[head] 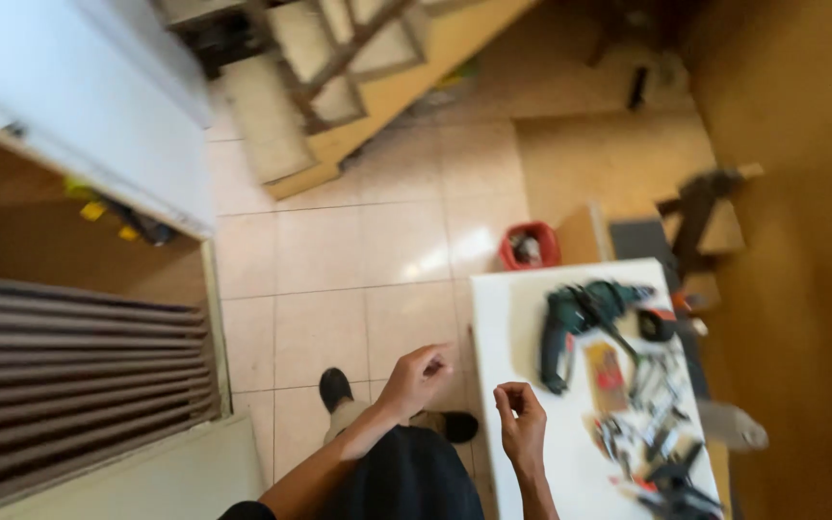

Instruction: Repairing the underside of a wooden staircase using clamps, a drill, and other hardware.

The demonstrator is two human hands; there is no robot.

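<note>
view from a head camera looking straight down at a person's two bare hands, a tiled floor and a white table (512, 318) on the right.

the left hand (417, 377) hangs over the floor tiles, just off the table's left edge. its fingers are curled inward with thumb and fingertips drawn close together — whether anything small is pinched there cannot be told, the picture is too blurred. the right hand (522, 421) sits over the table's near left part, fingers folded loosely toward the palm, also showing nothing clearly held. the two hands are near each other but apart, with the table edge between them.

the nearest large thing is a dark green power drill (575, 323) lying on the table, up and to the right of the right hand, near it but not touching. its handle end points toward the person. right of the drill lies a scatter of small metal bits and tools (652, 404), blurred, running down the table's right side, with a small orange-red packet (609, 376) among them.

beyond the table's far edge a red bucket (530, 245) stands on the floor. below the hands, the person's dark shoes (335, 388) show on the tiles. a wooden stair (339, 77) rises at the top, and a ribbed grey shutter (69, 366) fills the lower left.
</note>
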